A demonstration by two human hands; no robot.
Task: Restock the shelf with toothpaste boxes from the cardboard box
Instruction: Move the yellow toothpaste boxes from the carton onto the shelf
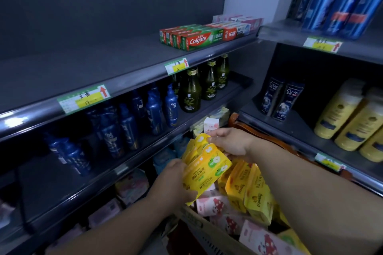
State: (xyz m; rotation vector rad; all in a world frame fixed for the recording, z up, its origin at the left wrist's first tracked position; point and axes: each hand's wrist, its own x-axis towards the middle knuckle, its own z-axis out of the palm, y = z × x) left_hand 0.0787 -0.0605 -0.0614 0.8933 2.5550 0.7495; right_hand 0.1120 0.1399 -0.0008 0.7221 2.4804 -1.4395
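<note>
Our left hand (173, 180) and right hand (232, 144) both grip yellow toothpaste boxes (204, 168) above the cardboard box (199, 226).

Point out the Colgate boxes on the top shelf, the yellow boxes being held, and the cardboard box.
Colgate boxes (198, 40), head view, on the front box's red logo face.
Yellow boxes (204, 172), head view, on the front box's printed face.
Cardboard box (202, 226), head view, on its near wall.

The top shelf (87, 72) was dark and mostly bare; red-and-green toothpaste boxes (194, 38) lay in a row at its right end, pink boxes (240, 19) behind them; the shelf below (207, 107) carried blue bottles (153, 109) and green bottles (189, 93), all upright
</note>
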